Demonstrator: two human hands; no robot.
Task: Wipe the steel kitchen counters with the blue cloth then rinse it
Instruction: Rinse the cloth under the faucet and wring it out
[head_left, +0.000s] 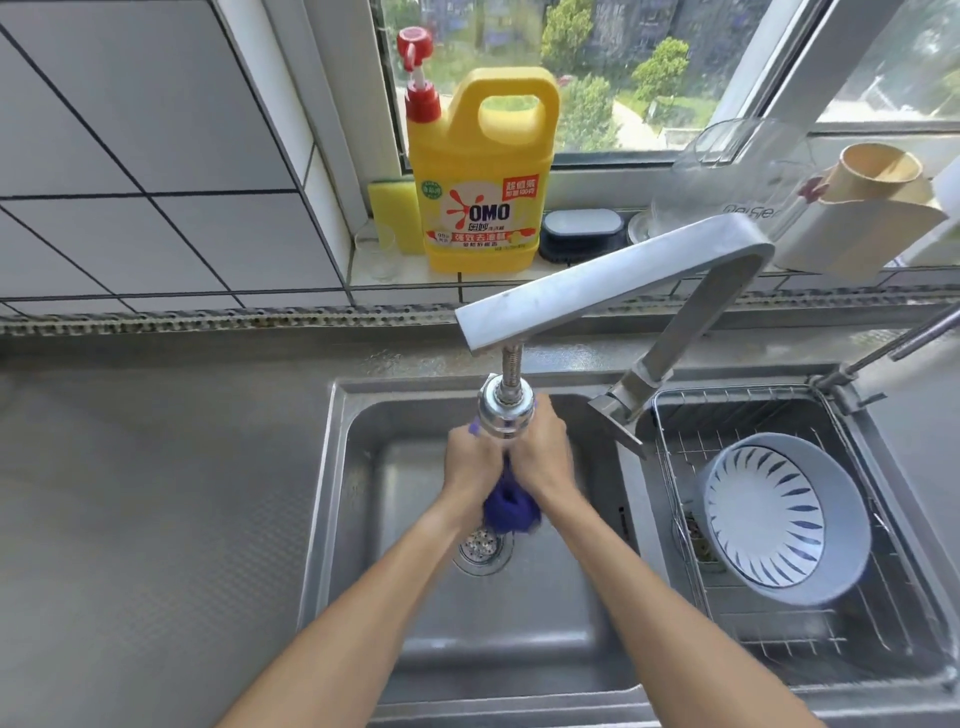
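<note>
The blue cloth (511, 509) is bunched into a wad over the steel sink (343, 467), just above the drain (480, 548). My left hand (475, 462) and my right hand (540, 457) both grip it, pressed together directly below the faucet head (505, 410). Most of the cloth is hidden inside my hands; a small bit shows at the left hand's top. Whether water is running cannot be told. The steel counter (156, 493) stretches to the left of the sink.
The faucet arm (613, 280) reaches over the sink from the right. A wire rack (675, 467) in the right basin holds a blue-and-white bowl (779, 519). On the window sill stand a yellow detergent bottle (480, 176), a sponge (389, 208) and a small glass (379, 254).
</note>
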